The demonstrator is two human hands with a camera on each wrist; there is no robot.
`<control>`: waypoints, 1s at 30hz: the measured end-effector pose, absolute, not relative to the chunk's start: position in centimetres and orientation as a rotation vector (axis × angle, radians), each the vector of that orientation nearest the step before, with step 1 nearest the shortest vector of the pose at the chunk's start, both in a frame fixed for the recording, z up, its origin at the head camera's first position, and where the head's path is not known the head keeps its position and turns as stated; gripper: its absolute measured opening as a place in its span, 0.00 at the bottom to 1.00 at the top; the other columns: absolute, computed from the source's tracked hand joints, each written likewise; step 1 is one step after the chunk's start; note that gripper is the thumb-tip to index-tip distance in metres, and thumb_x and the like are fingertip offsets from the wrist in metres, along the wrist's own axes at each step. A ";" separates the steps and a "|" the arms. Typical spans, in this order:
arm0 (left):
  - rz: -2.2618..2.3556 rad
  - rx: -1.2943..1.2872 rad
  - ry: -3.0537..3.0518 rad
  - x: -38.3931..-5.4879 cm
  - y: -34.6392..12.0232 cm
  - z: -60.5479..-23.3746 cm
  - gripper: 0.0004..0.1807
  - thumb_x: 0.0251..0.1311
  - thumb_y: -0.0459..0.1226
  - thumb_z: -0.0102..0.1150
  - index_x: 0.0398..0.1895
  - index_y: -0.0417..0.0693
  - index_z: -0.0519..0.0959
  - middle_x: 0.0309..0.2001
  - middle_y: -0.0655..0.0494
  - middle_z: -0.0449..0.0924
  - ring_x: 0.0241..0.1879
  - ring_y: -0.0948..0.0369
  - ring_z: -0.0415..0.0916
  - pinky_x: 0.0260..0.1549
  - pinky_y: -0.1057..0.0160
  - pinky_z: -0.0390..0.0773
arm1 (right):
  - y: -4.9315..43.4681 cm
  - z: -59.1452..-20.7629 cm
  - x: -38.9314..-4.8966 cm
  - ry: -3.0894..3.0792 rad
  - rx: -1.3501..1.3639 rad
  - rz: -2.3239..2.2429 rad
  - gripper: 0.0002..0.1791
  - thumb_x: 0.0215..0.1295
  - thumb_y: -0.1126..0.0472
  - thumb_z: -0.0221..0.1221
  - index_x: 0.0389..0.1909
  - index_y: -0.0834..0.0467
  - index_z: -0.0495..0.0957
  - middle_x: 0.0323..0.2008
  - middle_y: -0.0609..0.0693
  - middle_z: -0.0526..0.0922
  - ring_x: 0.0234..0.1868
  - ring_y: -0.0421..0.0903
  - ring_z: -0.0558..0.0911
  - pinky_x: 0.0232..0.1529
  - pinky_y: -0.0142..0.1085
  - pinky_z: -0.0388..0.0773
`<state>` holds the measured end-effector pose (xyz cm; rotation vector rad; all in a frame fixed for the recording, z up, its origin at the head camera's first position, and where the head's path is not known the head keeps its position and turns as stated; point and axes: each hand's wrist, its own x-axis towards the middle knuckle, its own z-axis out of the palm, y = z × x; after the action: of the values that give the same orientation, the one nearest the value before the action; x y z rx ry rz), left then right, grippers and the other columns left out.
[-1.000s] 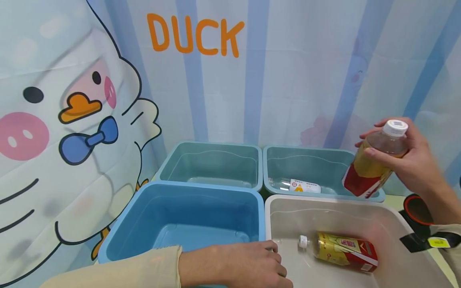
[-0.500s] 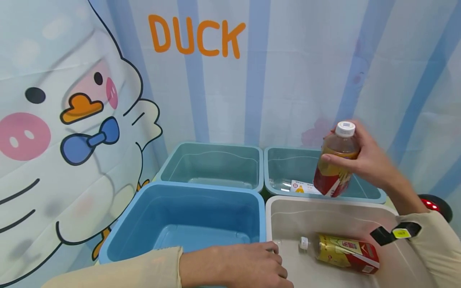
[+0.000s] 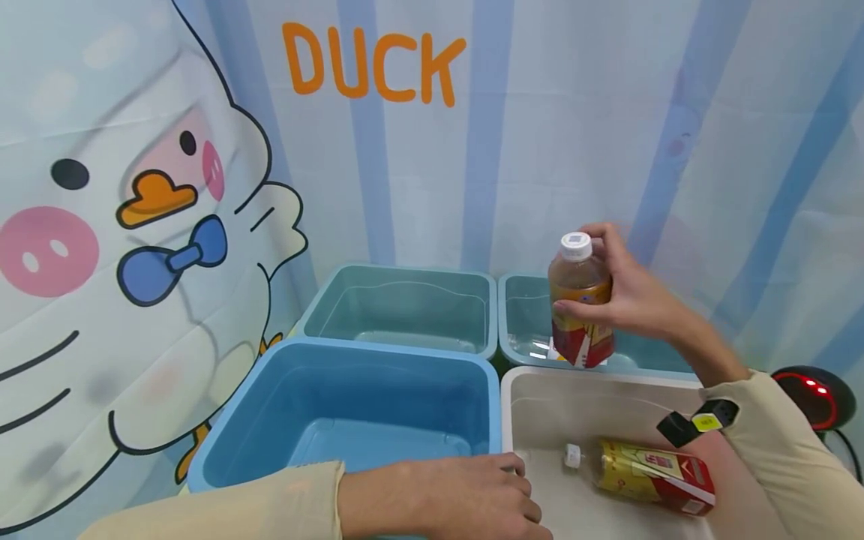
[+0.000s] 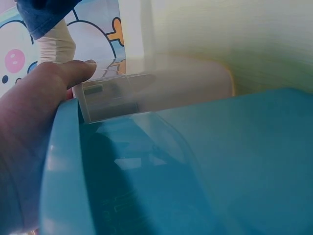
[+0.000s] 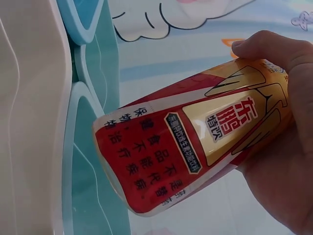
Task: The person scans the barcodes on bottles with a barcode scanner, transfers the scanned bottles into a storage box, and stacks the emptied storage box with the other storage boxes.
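Note:
My right hand (image 3: pixel 628 292) grips a plastic drink bottle (image 3: pixel 582 300) with a white cap and a red-and-gold label. It holds the bottle nearly upright over the front of the back-right teal bin (image 3: pixel 648 360). In the right wrist view, the label's red lower end (image 5: pixel 142 161) points toward the bins, with the thumb along the upper side. My left hand (image 3: pixel 466 495) rests over the rim between the blue bin (image 3: pixel 344 349) and the beige bin (image 3: pixel 574 379), fingers loosely bent. A similar bottle (image 3: pixel 648 476) lies on its side in the beige bin.
A second teal bin (image 3: pixel 405 274) stands at the back left. Partly hidden behind the held bottle, a clear bottle with a white label (image 3: pixel 540 348) lies in the back-right bin. A black device with red lights (image 3: pixel 813 397) is at right. A printed duck curtain (image 3: pixel 553 112) hangs behind.
My right hand has carried the upright bottle leftward, from the back-right bin's right end to its left half. The left hand has stayed on the rim.

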<state>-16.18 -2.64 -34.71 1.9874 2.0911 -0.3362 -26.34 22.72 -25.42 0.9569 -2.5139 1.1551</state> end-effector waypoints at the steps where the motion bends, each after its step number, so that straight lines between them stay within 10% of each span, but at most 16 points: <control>1: -0.340 1.988 2.090 -16.2 -2.6 -34.7 0.26 0.73 0.57 0.55 0.71 0.66 0.75 0.60 0.75 0.79 0.59 0.76 0.71 0.68 0.73 0.54 | 22.4 -25.4 -26.5 -2.514 0.974 1.156 0.48 0.59 0.67 0.74 0.70 0.55 0.51 0.61 0.60 0.75 0.55 0.60 0.80 0.49 0.56 0.82; 30: -0.376 2.007 2.061 -16.3 -2.6 -34.6 0.24 0.77 0.56 0.51 0.72 0.65 0.74 0.62 0.74 0.78 0.61 0.75 0.71 0.70 0.71 0.52 | 13.1 -26.1 -30.8 -2.391 1.400 1.039 0.40 0.59 0.57 0.77 0.70 0.51 0.67 0.56 0.49 0.79 0.46 0.46 0.83 0.43 0.43 0.84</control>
<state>-16.29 -2.56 -34.58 2.0065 2.0610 -0.3762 -30.84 13.07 -26.11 1.4000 -2.3910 1.0386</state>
